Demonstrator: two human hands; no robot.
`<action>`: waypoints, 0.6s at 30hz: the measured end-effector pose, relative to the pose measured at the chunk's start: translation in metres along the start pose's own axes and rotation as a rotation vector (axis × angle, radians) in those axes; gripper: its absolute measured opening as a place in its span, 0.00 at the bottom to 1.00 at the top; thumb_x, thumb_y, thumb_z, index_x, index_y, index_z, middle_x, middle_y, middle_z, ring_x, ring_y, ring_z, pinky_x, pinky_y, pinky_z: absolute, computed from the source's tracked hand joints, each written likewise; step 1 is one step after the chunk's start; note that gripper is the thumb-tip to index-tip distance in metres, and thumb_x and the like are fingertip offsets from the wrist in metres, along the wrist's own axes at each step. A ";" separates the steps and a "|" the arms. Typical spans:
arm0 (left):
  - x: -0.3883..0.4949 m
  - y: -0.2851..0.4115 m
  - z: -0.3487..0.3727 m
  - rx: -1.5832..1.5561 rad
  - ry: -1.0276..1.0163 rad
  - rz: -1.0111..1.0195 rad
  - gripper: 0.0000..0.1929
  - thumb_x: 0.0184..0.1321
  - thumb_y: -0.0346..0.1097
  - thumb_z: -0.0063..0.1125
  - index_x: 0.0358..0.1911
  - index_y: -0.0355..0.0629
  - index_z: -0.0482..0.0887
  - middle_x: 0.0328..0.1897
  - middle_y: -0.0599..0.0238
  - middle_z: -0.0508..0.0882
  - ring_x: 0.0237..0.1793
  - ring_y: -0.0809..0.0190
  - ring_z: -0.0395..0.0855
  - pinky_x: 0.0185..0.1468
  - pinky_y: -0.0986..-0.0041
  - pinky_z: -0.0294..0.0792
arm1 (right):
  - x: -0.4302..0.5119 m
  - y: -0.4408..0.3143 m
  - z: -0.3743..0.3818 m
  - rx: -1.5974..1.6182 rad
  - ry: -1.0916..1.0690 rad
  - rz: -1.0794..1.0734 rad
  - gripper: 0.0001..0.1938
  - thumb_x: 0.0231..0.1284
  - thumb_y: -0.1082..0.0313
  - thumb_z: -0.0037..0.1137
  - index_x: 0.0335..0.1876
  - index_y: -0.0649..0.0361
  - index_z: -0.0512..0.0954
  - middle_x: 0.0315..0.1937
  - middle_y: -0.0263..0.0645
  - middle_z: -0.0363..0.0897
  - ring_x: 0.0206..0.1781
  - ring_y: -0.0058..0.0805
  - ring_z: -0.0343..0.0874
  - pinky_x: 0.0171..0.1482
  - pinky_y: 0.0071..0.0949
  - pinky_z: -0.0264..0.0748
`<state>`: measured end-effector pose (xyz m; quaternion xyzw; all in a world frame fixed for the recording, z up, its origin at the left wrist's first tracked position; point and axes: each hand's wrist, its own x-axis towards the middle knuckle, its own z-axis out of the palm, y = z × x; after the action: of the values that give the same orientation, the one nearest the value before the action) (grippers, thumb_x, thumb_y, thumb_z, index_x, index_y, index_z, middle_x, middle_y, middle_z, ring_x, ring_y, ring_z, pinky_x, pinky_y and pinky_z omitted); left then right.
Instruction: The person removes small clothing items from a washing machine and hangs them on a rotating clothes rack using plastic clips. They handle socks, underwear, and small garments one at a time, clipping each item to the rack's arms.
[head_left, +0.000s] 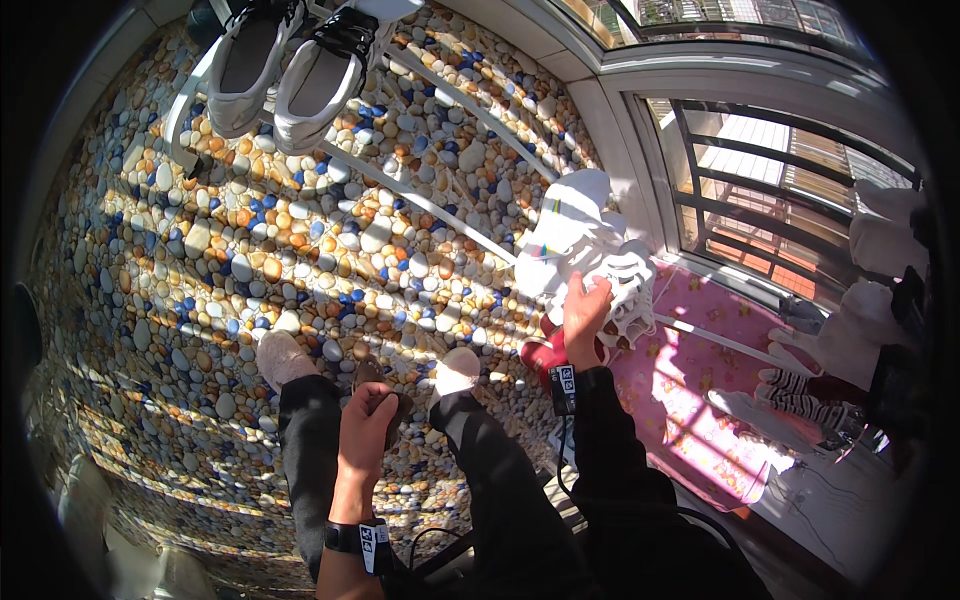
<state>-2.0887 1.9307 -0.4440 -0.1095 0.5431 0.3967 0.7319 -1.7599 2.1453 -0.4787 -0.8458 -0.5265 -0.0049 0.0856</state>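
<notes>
My right hand (587, 309) is at a pile of white shoes (592, 240) with laces, on a white metal rack at the right; its fingers touch the white laces, and whether they grip is unclear. Red shoes or slippers (546, 351) lie just below that hand. My left hand (369, 420) is curled over my lap, between my legs, beside a brown item (367, 371) that is partly hidden behind it; I cannot tell whether the hand holds it. A pair of white sneakers (315, 97) with black laces stands on the rack at the upper left.
Long white rack rods (420, 201) cross above the pebble-patterned floor (247, 262). A pink patterned mat (697, 375) lies at the right, below a barred window (757, 187). Socks (795, 397) hang at the far right. A black cable (561, 457) runs along my right sleeve.
</notes>
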 end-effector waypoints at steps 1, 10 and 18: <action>0.001 -0.002 0.001 0.006 -0.004 -0.004 0.04 0.69 0.30 0.60 0.44 0.41 0.81 0.36 0.74 0.83 0.32 0.78 0.77 0.33 0.85 0.66 | 0.011 0.018 0.001 -0.012 -0.032 0.055 0.28 0.62 0.50 0.66 0.55 0.68 0.74 0.49 0.59 0.77 0.57 0.58 0.74 0.61 0.50 0.70; 0.004 -0.025 0.006 0.101 -0.007 -0.062 0.07 0.69 0.30 0.59 0.47 0.39 0.81 0.39 0.69 0.85 0.37 0.75 0.81 0.39 0.83 0.71 | 0.077 0.062 0.026 -0.108 -0.533 0.348 0.46 0.53 0.31 0.61 0.54 0.79 0.78 0.54 0.68 0.80 0.60 0.59 0.80 0.64 0.45 0.73; 0.001 -0.032 0.007 0.086 -0.006 0.027 0.07 0.69 0.31 0.60 0.46 0.39 0.81 0.38 0.70 0.85 0.35 0.75 0.79 0.37 0.83 0.69 | 0.069 0.050 0.034 0.298 -0.398 0.031 0.20 0.68 0.64 0.55 0.59 0.71 0.77 0.48 0.46 0.86 0.48 0.39 0.82 0.55 0.35 0.75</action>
<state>-2.0613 1.9139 -0.4507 -0.0695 0.5591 0.3829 0.7321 -1.6874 2.1908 -0.5128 -0.8162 -0.5149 0.2407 0.1040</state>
